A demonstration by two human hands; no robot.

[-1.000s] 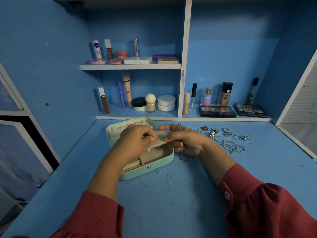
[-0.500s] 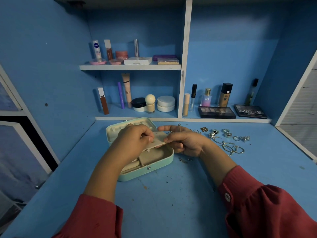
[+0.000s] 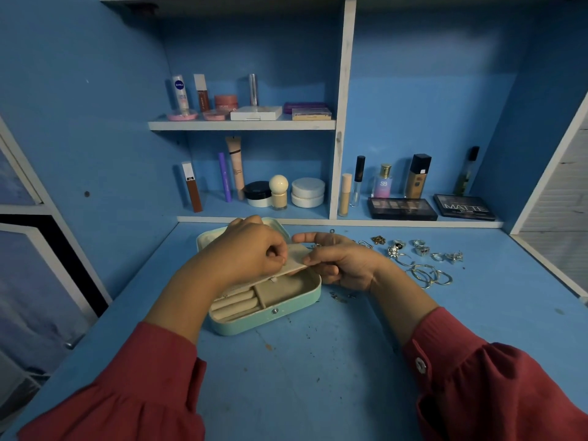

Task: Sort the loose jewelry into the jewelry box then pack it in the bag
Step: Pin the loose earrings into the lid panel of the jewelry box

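The jewelry box [image 3: 264,297] is seen open on the blue surface [image 3: 318,361], its mint lid tipped back toward the shelves. A beige flap [image 3: 294,259] is held over the box: it is pinched by the left hand [image 3: 251,253] at one end and by the right hand [image 3: 337,259] at the other, fingers curled on it. Much of the box's back half is hidden by the left hand, so what lies there cannot be told. The padded rolls [image 3: 235,305] and a side compartment [image 3: 286,289] are left in view at the front. Loose jewelry [image 3: 423,259], rings and hoops, is spread to the right of the box, apart from it; a few tiny pieces [image 3: 339,296] lie just beside its right corner, too small to make out. Cosmetics are lined along the shelves [image 3: 241,125] behind, with two dark palettes [image 3: 402,209] lying flat. Red sleeves [image 3: 477,377] are cut off at the bottom edge.
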